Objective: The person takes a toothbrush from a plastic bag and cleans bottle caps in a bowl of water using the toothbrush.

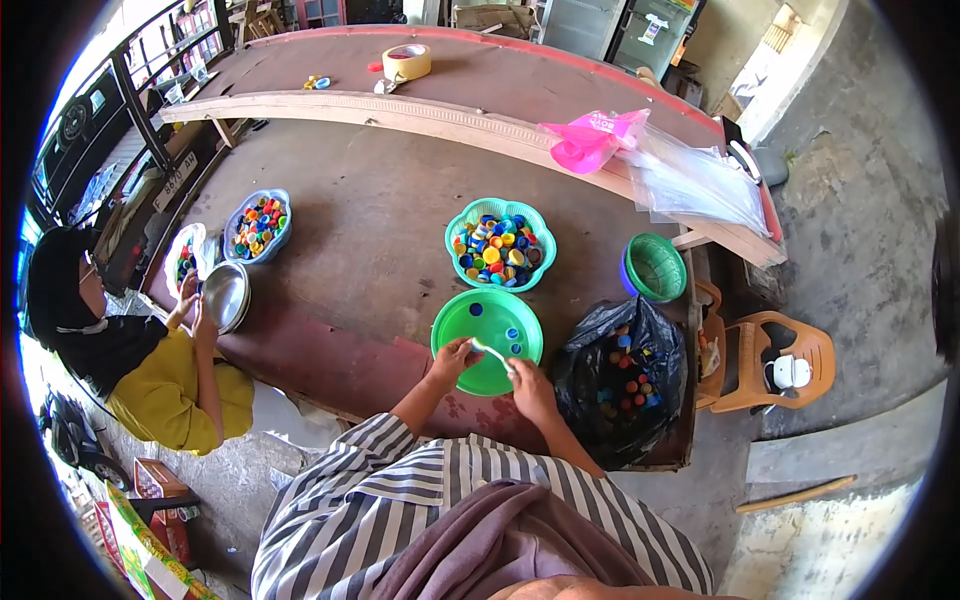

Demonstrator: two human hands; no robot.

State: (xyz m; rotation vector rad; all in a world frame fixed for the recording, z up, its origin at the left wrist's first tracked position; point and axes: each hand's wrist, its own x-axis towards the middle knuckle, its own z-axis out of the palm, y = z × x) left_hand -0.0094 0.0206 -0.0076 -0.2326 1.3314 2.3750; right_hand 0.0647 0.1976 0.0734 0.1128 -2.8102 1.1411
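Observation:
My left hand [455, 362] and my right hand [533, 388] are both closed over the near part of a round green basin [440, 335]. Between them stretches a thin, curved white strip [491, 350], one end in each hand; its exact kind is too small to make out. A few blue bottle caps [514, 341] lie loose on the basin floor. Just beyond stands a scalloped turquoise bowl [453, 240] heaped with coloured bottle caps [492, 252]. To the right of my right hand, a black plastic bag [580, 375] gapes with more caps inside.
A co-worker [165, 385] at the left handles something by metal bowls [227, 297] and a blue bowl of caps [285, 225]. Small stacked baskets [655, 268] stand right. A wooden beam [450, 122] crosses the table, with tape [407, 64] behind and plastic bags [690, 180] on it.

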